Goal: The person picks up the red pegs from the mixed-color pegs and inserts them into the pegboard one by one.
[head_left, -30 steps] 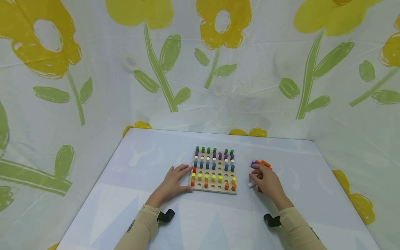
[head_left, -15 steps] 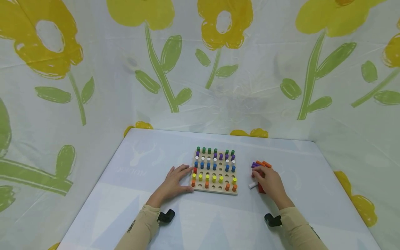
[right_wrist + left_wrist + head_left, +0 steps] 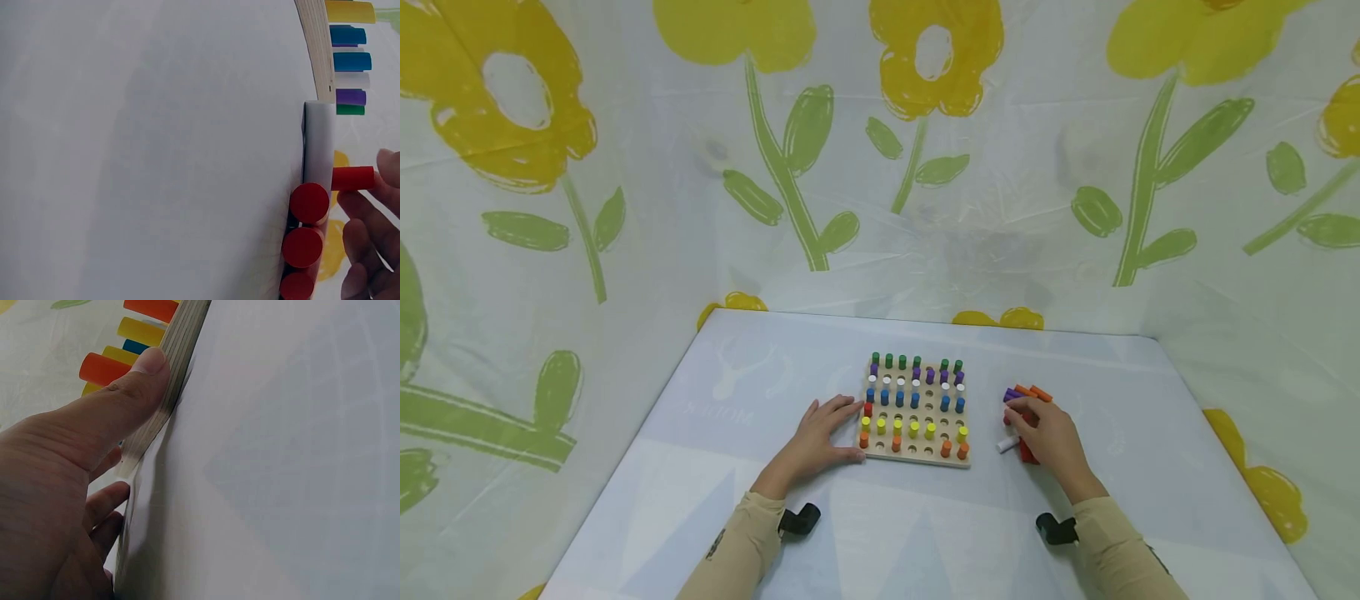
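Note:
A wooden pegboard [image 3: 917, 459] lies mid-table, with rows of green, purple, white, blue, red, yellow and orange pegs standing in it. Some holes are bare. My left hand [image 3: 816, 433] rests at its left side, fingers spread. In the left wrist view the thumb [image 3: 140, 381] touches the board's edge. Right of the board, my right hand [image 3: 1048, 437] is over a cluster of loose pegs. A red peg [image 3: 353, 178] is pinched upright by its fingertips. Beside it lie a white peg [image 3: 1007, 445] and several red pegs [image 3: 309, 203]. The hand partly covers the cluster.
Purple pegs [image 3: 1012, 394] and orange pegs [image 3: 1041, 393] lie behind the right hand. The pale table [image 3: 865, 533] runs back to a flower-printed cloth [image 3: 1000, 250]. A black wrist camera [image 3: 799, 519] sits at the left wrist, another [image 3: 1055, 528] at the right.
The right hand has shifted slightly over the loose pegs, and the purple pegs show more than a second ago. The left hand stays at the pegboard's side.

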### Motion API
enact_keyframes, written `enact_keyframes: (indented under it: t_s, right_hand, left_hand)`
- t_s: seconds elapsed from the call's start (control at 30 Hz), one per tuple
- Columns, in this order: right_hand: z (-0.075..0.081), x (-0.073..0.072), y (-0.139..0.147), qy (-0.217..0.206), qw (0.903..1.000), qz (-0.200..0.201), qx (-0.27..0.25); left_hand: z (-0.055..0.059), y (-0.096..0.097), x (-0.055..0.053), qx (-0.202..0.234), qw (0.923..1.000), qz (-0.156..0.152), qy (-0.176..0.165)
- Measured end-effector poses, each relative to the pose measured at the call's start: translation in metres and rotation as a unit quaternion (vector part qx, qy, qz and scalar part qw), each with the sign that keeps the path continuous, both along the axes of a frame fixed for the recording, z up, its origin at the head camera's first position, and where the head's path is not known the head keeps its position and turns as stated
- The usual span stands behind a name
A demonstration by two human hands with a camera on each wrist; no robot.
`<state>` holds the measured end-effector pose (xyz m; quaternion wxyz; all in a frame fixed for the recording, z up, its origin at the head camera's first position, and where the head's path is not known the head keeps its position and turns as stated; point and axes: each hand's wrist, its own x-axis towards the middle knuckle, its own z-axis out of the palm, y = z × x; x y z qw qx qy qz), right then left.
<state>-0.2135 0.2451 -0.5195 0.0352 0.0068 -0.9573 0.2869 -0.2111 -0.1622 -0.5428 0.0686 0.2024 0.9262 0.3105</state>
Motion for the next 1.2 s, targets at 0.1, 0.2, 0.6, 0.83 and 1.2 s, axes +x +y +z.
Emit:
enact_keyframes:
  t_s: [0.1,0.2,0.6,0.83,1.2]
  right_hand:
    - [-0.0001,0.0009,-0.0005,-0.001,1.0000,0.001,-0.001]
    - [0.0002,0.0020,-0.0008,-0.004,1.0000,0.002,-0.007]
    - [-0.0004,0.0012,-0.0012,0.004,0.9999,0.009,-0.012]
    - [-0.0021,0.0002,-0.0011,0.011,0.9999,0.009,-0.004]
    - [-0.0014,0.0002,-0.0016,0.003,1.0000,0.004,0.000]
  left_hand:
    - [0.0001,0.0000,0.0001,-0.001,1.0000,0.001,0.000]
    - [0.0004,0.0001,0.0001,-0.002,1.0000,0.001,-0.001]
    - [0.0004,0.0009,0.0001,-0.003,1.0000,0.005,-0.006]
    - [0.0001,0.0016,-0.0008,-0.005,0.9999,0.009,-0.008]
    - [-0.0009,0.0014,-0.0006,-0.010,0.9999,0.010,-0.005]
